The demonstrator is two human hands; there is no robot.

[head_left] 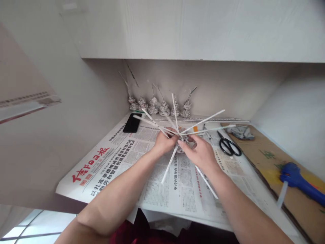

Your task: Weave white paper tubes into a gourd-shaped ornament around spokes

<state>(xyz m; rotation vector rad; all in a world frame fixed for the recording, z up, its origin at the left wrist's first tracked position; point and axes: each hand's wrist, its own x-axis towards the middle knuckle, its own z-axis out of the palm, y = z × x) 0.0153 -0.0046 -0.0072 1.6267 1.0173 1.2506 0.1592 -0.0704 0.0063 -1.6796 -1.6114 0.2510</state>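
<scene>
Both hands meet over a small woven piece of rolled newspaper, from which several thin white paper tubes fan out in all directions. My left hand closes on the piece's left side, its thumb near the centre where the tubes cross. From the right, my right hand pinches the same piece with thumb and forefinger. The fingers partly hide the woven body. One tube points down towards me, and another paper tube shows below my right hand.
Newspaper covers the table. A black phone lies left; several woven paper gourds line the back wall. At right are black scissors, a grey cloth, cardboard and a blue glue gun. A shelf overhangs the back.
</scene>
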